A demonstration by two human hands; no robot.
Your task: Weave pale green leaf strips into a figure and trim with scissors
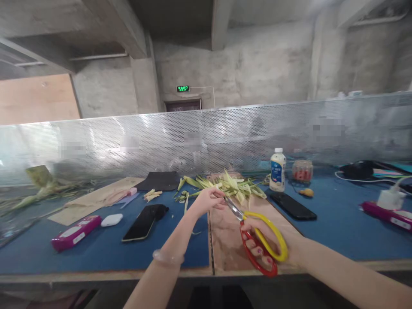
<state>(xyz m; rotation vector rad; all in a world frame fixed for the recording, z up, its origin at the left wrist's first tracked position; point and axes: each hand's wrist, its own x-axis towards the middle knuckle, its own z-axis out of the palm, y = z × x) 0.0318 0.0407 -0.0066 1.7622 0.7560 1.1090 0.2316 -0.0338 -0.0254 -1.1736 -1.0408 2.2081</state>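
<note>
Concrete wall [273,64] backs a green-lettered "EXIT" sign [183,89]; right hand [269,231] grasps scissors [237,212].

We are looking at what seems a workshop: bare grey concrete walls [270,73] and thick grey concrete beams [222,25] are showing, a green rectangular exit sign [183,89] is glowing above a dark door [183,105], and a perforated silvery metal screen [154,133] is backing our long blue-topped worktable [109,258].

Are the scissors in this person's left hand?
No, the right hand holds the scissors by their red and yellow handles.
</note>
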